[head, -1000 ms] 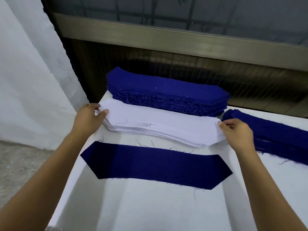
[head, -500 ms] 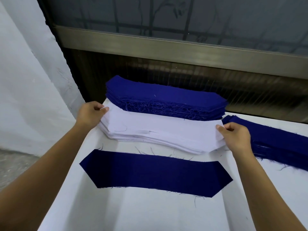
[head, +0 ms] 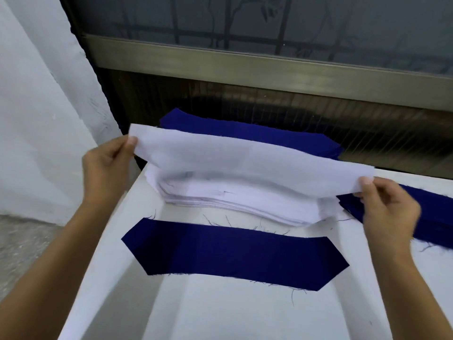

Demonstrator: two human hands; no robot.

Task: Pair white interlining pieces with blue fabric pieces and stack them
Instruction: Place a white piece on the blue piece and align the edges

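Lifted since half a second ago, the top white interlining piece (head: 245,163) now hangs clear of its pile, pinched at both ends. The left hand (head: 105,165) nips its left corner between curled fingers (head: 132,141) and thumb, and the right hand (head: 387,212) nips the right end. It sags slightly above the white interlining stack (head: 232,204), short of the single blue fabric piece (head: 232,253) lying flat on the bench (head: 245,315) nearer the person.

This pair looks half made: the blue is laid, the white not yet placed on it, and thick stacks remain. Counted: one white sheet held up, one white stack, one loose blue piece, one tall blue stack (head: 245,132) behind, and one lower blue pile (head: 431,212) at the right. Whether that pile is already paired I cannot tell.
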